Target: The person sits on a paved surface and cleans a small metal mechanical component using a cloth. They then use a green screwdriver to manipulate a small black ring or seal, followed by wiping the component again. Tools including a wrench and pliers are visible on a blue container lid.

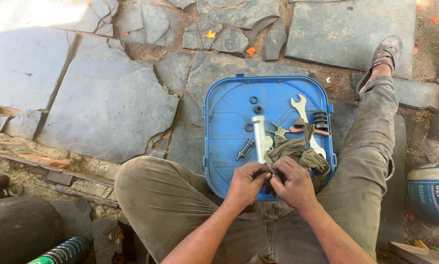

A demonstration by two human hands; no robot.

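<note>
Right now I am sitting on cracked stone slabs [107, 102] with a blue plastic tray [224, 122] lying between my legs. My left hand [246, 182] and right hand [292, 185] are meeting at the tray's near edge, just beside each other, and both are pinching folds of an olive-green rag [298, 155]. The fingers of each hand are curling in tight on the cloth; whether something small is sitting inside the folds, I cannot tell.

The rag is lying bunched in the tray's near right corner, spreading over part of a silver wrench [299, 105] whose open end is pointing toward the far edge. Just left of the rag, a pale metal cylinder [259, 134] is lying lengthwise near the tray's middle, with a dark bolt [245, 148] close to its left side. 3 black rubber rings [254, 100] are resting toward the far edge, left of the wrench. A black ribbed rubber boot [320, 120] is sitting by the right edge. Pliers with reddish handles [298, 129] are lying across the wrench, partly under the rag.
</note>
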